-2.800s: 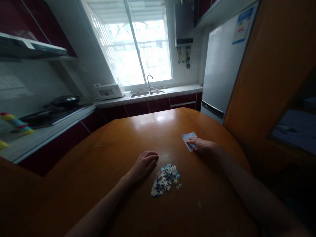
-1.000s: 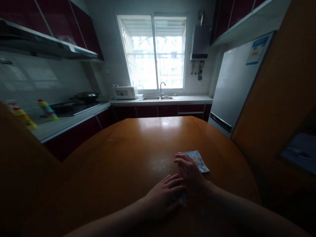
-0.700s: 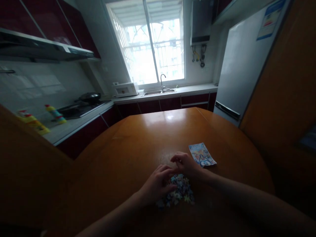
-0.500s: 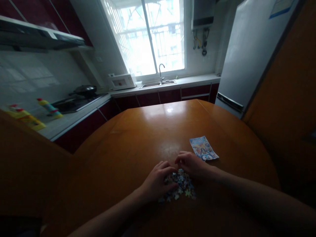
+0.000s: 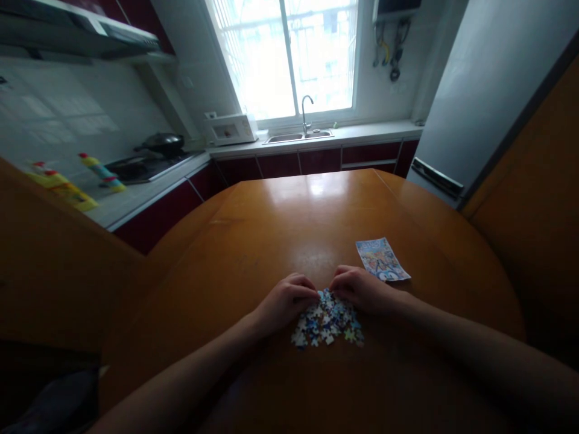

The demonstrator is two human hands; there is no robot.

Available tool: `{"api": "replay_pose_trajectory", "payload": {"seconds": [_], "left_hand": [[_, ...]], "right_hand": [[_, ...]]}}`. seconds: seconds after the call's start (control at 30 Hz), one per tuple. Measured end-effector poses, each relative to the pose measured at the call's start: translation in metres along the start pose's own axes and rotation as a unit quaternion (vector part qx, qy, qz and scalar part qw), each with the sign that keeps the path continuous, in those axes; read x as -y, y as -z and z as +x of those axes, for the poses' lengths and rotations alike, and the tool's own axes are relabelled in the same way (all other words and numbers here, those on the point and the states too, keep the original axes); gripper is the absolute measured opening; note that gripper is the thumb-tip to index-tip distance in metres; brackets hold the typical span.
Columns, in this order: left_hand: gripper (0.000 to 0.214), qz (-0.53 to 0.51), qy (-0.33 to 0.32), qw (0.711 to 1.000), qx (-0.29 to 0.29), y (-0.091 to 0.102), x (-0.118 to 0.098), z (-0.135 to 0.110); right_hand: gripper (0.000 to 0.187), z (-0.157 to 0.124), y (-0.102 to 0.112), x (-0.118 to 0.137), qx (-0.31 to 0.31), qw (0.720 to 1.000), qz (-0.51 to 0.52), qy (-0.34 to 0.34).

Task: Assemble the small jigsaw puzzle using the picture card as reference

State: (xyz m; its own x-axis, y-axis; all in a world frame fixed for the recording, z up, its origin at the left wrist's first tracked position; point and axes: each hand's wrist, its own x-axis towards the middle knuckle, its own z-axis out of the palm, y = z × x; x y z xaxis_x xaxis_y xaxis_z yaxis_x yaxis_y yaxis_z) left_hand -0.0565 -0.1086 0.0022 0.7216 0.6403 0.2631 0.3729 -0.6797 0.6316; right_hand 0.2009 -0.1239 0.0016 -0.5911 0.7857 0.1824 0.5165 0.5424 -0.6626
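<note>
A loose heap of small jigsaw puzzle pieces (image 5: pixel 328 319), mostly white, blue and pale green, lies on the wooden table (image 5: pixel 253 241). My left hand (image 5: pixel 289 298) rests at the heap's upper left edge, its fingers bent and drawn together with the thumb. Across from it, my right hand (image 5: pixel 359 288) curls over the upper right edge, fingertips pressed together at the pieces. Whatever either hand pinches is too small or hidden to make out. Just beyond my right hand lies a colourful printed picture sheet (image 5: pixel 383 259).
Beyond the table runs a counter with a sink (image 5: pixel 294 137), a faucet (image 5: pixel 304 114) and a white microwave (image 5: pixel 230 129). At left are a stove with a black pan (image 5: pixel 163 143) and yellow bottles (image 5: pixel 63 188). A refrigerator (image 5: pixel 488 96) stands at right.
My left hand has drawn its spread fingers together and shifted to the heap's upper left edge, uncovering more pieces. My right hand's fingers have come down to the heap. The view has tilted down.
</note>
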Motion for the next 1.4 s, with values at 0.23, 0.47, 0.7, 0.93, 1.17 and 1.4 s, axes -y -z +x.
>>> {"api": "replay_pose_trajectory", "payload": {"seconds": [0.23, 0.47, 0.7, 0.93, 1.17, 1.4], "left_hand": [[0.021, 0.103, -0.010, 0.994, -0.021, 0.006, 0.003, 0.006], [0.020, 0.098, -0.029, 0.995, -0.005, 0.012, 0.000, 0.002], [0.020, 0.120, -0.027, 0.992, 0.009, 0.018, 0.003, 0.002], [0.017, 0.103, 0.004, 0.995, -0.014, 0.016, 0.012, 0.005], [0.020, 0.084, 0.048, 0.995, -0.029, 0.016, 0.015, 0.006], [0.015, 0.068, 0.093, 0.991, -0.064, 0.014, 0.016, 0.006]], "right_hand": [[0.034, 0.000, -0.007, -0.004, -0.010, 0.997, -0.074, 0.034], [0.040, 0.001, -0.005, -0.006, -0.022, 0.994, -0.088, 0.057], [0.043, 0.002, 0.000, -0.006, -0.008, 0.989, -0.127, 0.077], [0.048, 0.003, 0.000, -0.002, -0.001, 0.988, -0.119, 0.099], [0.038, 0.004, -0.003, -0.008, -0.021, 0.989, -0.127, 0.078], [0.024, 0.006, -0.004, -0.008, -0.068, 0.989, -0.117, 0.053]]}}
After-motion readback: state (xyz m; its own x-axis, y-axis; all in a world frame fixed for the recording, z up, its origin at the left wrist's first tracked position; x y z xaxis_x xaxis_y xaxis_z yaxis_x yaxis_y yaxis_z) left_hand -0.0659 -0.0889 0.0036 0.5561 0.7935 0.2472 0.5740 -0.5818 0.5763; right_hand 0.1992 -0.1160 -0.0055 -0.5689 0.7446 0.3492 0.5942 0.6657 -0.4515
